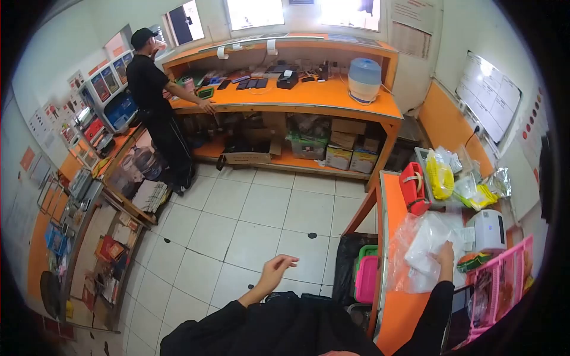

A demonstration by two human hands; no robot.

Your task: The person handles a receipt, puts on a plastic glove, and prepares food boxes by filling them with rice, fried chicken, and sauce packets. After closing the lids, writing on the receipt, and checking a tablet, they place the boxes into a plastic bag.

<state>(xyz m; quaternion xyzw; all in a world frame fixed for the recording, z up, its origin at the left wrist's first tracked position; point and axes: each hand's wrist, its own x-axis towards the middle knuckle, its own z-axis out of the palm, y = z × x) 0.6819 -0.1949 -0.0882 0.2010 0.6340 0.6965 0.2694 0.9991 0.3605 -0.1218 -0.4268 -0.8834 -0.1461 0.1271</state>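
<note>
My left hand (278, 270) hangs in the air over the tiled floor. Its fingers are loosely bent and apart from the thumb, with nothing in them. On the orange side table (399, 323), my right hand (444, 256) is at the right edge of a pile of clear plastic bags (418, 246), its fingers bent onto the plastic. A white label printer (489, 230) stands just to the right of that hand. Close by lies a green and orange packet (474, 261).
A red case (414, 188) and a grey bin (423, 159) with yellow packets (440, 173) stand at the table's far end. A pink basket (502, 291) is at right. Pink and green containers (368, 276) sit beneath. A person in black (151, 89) stands at the long orange counter (249, 102).
</note>
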